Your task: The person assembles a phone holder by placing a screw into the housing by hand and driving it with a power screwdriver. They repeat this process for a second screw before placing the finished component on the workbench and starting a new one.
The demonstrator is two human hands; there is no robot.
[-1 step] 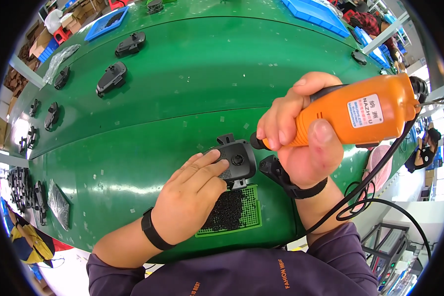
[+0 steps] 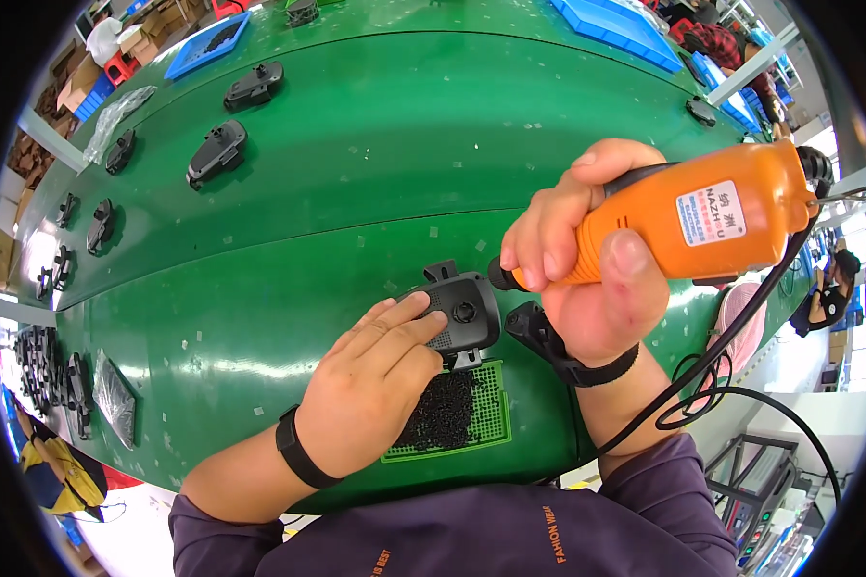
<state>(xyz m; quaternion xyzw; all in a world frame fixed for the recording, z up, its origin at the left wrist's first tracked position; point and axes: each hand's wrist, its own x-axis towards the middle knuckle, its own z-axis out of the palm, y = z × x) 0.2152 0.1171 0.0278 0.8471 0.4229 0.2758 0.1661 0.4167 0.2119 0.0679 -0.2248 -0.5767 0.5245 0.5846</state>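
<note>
My left hand (image 2: 370,385) lies over the left part of a black plastic housing (image 2: 473,327), fingers pressed together on its perforated face and thumb hidden. The housing rests on the green table, with a round recess showing beside my fingertips. Wrapped in my right hand (image 2: 597,260) is an orange electric screwdriver (image 2: 683,212), held tilted with its dark nose down to the left, beside the housing. Its bit cannot be made out. Another black bracket-like part (image 2: 529,327) lies between the housing and my right wrist. Just below the housing, a green basket (image 2: 494,409) contains many small black pieces resembling screws.
Several black units (image 2: 218,154) stand across the left of the green table (image 2: 356,173). Plastic bags (image 2: 115,399) lie at the left. Blue trays (image 2: 616,34) sit along the far edge. The screwdriver's black cable (image 2: 712,356) loops past my right forearm. Other people are at the right.
</note>
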